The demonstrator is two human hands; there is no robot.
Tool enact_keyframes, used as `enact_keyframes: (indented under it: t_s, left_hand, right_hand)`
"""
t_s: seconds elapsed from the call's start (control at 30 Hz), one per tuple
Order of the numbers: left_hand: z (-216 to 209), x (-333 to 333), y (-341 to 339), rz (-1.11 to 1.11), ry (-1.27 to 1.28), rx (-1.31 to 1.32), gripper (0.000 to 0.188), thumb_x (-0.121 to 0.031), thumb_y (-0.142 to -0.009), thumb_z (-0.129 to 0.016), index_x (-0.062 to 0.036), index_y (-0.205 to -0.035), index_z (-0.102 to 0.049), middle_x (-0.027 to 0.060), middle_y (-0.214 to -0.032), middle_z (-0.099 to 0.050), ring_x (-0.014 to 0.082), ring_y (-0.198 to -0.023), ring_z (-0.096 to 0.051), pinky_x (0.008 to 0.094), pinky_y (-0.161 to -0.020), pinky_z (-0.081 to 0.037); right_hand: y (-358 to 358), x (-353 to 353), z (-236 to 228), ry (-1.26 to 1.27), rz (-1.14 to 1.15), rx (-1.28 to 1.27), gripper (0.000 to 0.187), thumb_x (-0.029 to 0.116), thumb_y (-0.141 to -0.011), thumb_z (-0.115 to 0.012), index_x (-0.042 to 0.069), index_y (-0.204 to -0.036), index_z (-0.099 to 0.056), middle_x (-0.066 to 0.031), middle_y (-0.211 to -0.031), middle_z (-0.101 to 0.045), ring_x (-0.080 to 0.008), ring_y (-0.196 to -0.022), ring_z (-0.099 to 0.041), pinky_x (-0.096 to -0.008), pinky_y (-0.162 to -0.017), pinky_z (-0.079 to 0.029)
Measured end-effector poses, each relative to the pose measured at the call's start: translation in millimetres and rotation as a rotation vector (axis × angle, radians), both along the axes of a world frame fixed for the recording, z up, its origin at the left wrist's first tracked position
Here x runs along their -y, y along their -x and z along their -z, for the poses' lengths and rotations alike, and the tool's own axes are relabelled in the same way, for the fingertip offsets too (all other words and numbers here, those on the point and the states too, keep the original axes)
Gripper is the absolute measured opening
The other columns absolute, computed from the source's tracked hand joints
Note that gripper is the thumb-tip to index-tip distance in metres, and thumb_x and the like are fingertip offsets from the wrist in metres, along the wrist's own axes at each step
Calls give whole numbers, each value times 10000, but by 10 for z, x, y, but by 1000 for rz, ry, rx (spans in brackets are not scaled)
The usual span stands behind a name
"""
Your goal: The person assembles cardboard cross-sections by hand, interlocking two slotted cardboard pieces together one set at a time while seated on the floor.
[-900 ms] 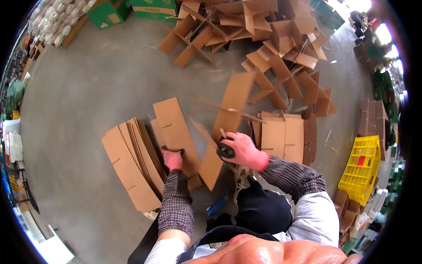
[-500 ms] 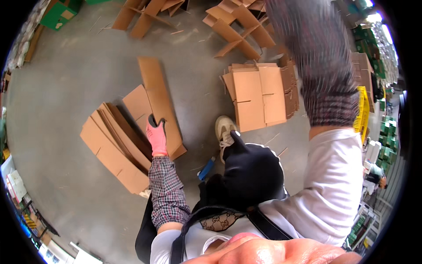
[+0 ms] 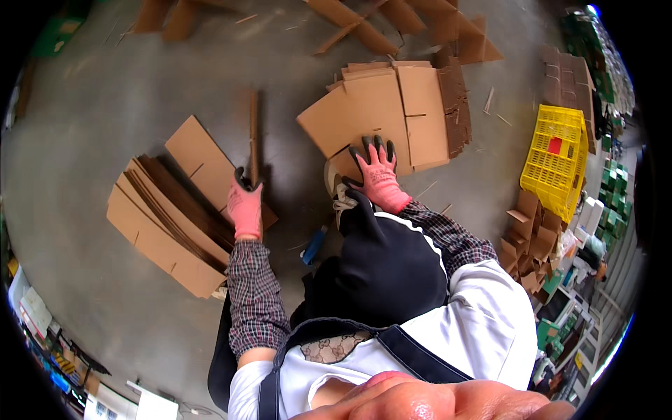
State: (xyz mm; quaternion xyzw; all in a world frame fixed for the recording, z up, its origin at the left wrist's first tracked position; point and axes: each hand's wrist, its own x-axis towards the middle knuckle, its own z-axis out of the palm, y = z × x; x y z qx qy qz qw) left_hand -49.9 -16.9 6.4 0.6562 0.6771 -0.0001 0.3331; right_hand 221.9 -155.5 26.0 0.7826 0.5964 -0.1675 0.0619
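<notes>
My left hand (image 3: 246, 207), in a pink glove with black fingertips, grips a flat cardboard sheet (image 3: 253, 136) held upright on its edge, seen as a thin strip. It stands next to a fanned stack of flattened cardboard boxes (image 3: 164, 213) on the grey floor. My right hand (image 3: 378, 175), gloved the same way, lies flat with fingers spread on another pile of flattened cardboard (image 3: 381, 112) ahead of my knee. A white shoe (image 3: 338, 192) shows just left of that hand.
A yellow plastic crate (image 3: 558, 161) stands at the right, with small cardboard pieces (image 3: 530, 241) heaped below it. More folded cardboard (image 3: 413, 24) lies scattered at the top. A blue object (image 3: 314, 245) lies on the floor by my leg. Green crates line the right edge.
My right arm came down from high in front of the camera onto the right cardboard pile. The left hand's sheet, lying flat before, now stands on edge.
</notes>
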Motion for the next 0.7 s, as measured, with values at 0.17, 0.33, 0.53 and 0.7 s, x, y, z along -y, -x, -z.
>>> enact_keyframes:
  t_s: [0.17,0.33,0.53,0.7]
  left_hand:
    - [18,-313,-299,34,-111,-4,587,-293,-765,-658,-102,-1268,-423,156,-1164,-557,303,-1059,-545,402,-879,-445]
    - [31,-454,-458,118,-130,-75,507,-275,-780,-618,-116,-1236,-464,131,-1133,-582,305,-1020,-567,402,-850,-461]
    - [12,-345,-17,126,-55,-158,530,-264,-740,-649,-159,-1228,-472,119,-1081,-601,301,-954,-598,408,-805,-474]
    - [-42,-423,-256,104,-156,-93,568,-285,-762,-636,-189,-1282,-428,100,-1131,-579,303,-967,-593,408,-795,-483]
  right_hand:
    - [-204,-240,13,-87,144,-4,815,528,-639,-705,147,-1307,-436,-193,-1369,-309,-388,-1295,-233,-567,-1032,-176]
    - [-12,-223,241,93,-8,125,736,414,-640,-735,145,-1270,-467,-179,-1283,-373,-362,-1218,-330,-565,-944,-292]
    - [-309,-614,-348,-161,113,-390,507,176,-685,-725,136,-1158,-546,-139,-1061,-568,-335,-947,-575,-399,-800,-482]
    - [278,-1297,-934,-504,-124,-391,451,85,-723,-645,94,-1159,-531,-120,-1102,-533,-308,-906,-586,-374,-758,-507]
